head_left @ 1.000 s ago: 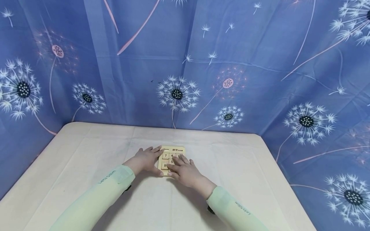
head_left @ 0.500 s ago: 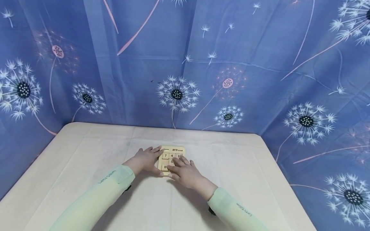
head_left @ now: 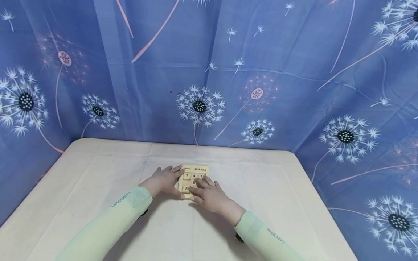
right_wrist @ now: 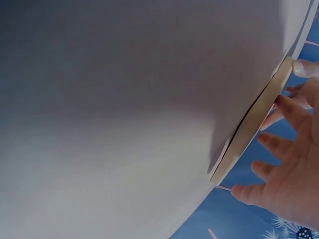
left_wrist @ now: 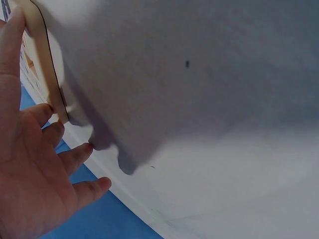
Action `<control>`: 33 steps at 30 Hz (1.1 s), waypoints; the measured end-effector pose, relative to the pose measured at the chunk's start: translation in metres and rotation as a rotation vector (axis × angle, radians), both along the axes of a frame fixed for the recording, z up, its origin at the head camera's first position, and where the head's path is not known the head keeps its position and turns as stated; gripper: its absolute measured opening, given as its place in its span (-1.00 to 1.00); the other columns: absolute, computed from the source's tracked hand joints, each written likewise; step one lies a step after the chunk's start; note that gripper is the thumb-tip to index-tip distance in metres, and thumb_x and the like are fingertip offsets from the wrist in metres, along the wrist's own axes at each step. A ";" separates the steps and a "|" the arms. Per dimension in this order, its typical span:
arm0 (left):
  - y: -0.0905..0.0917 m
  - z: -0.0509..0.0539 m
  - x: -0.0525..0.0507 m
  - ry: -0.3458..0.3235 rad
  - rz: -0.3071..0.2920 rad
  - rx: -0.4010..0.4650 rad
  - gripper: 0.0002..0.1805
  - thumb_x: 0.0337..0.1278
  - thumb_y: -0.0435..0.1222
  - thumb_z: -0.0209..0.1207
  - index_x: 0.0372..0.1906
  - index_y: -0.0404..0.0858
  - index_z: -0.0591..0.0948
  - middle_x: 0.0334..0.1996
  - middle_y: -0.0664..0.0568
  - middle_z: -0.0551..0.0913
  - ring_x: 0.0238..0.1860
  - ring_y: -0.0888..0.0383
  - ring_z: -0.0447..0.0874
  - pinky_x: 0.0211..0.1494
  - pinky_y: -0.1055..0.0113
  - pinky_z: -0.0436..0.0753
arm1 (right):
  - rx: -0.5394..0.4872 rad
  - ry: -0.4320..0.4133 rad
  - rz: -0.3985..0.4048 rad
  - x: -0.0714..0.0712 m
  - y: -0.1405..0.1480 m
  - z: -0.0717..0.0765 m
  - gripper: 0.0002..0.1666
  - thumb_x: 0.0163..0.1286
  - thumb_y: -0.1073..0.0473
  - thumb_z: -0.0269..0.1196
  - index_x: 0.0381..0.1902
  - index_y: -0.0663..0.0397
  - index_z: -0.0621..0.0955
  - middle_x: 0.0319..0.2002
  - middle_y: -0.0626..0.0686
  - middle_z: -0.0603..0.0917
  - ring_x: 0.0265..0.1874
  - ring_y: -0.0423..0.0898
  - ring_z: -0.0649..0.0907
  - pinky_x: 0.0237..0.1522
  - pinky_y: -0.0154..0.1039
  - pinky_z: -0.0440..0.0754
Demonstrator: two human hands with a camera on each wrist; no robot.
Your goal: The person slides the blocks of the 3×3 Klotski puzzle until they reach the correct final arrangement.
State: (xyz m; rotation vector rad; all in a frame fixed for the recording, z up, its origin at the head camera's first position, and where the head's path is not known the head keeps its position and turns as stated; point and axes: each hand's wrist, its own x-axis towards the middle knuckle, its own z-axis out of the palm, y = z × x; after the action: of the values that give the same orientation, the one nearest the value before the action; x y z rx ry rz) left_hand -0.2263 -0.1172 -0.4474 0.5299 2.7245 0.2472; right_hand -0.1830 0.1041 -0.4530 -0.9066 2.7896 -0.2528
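Observation:
A yellow number sliding puzzle (head_left: 185, 183) lies flat on the table in the head view. Tiles 7, 4 and 1 line its top row. Tile 5 sits in the middle row with a gap to its left, and tile 8 (head_left: 186, 189) is in the lower row. My left hand (head_left: 164, 181) spreads along the left edge, thumb at the near corner and fingertips near the top corner. Over the lower right part, my right hand (head_left: 210, 194) rests its fingers on the tiles, covering several. Both wrist views show only the puzzle's side (left_wrist: 47, 64).
The puzzle rests on a pale cloth-covered table (head_left: 98, 174). A blue curtain (head_left: 147, 98) with dandelion prints stands behind the table and on both sides. Light green sleeves (head_left: 107, 221) cover both forearms.
Tile 8 has slid slightly toward the near edge since the first frame, and the gap left of tile 5 has opened. The left hand stays put; the right hand has barely shifted.

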 end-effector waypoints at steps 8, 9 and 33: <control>0.000 0.002 0.000 -0.003 0.002 0.008 0.22 -0.11 0.32 0.43 0.62 -0.14 0.20 0.68 -0.01 0.06 0.62 -0.30 0.12 0.55 -0.47 0.15 | 0.016 -0.007 0.013 -0.001 0.002 0.002 -0.41 0.59 -0.23 0.02 0.46 -0.24 0.49 0.60 0.13 0.28 0.61 0.30 0.20 0.48 0.47 0.27; 0.000 0.002 0.001 -0.003 0.002 0.008 0.22 -0.11 0.32 0.43 0.62 -0.14 0.20 0.68 -0.01 0.06 0.62 -0.30 0.12 0.55 -0.47 0.15 | 0.015 -0.011 0.015 -0.001 0.002 0.002 -0.41 0.59 -0.24 0.02 0.46 -0.24 0.48 0.60 0.13 0.27 0.61 0.30 0.20 0.48 0.47 0.27; -0.001 -0.002 -0.001 -0.010 -0.001 -0.005 0.23 -0.11 0.32 0.43 0.63 -0.12 0.18 0.69 0.01 0.04 0.62 -0.29 0.12 0.56 -0.46 0.15 | -0.062 -0.017 -0.032 -0.018 -0.003 0.002 -0.36 0.61 -0.22 0.00 0.53 -0.17 0.40 0.59 0.16 0.27 0.61 0.33 0.16 0.50 0.49 0.20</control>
State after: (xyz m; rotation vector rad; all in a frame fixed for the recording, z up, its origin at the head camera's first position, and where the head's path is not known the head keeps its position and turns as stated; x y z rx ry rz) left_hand -0.2271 -0.1180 -0.4494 0.5271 2.7146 0.2423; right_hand -0.2008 0.1007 -0.4515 -0.8696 2.7970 -0.3527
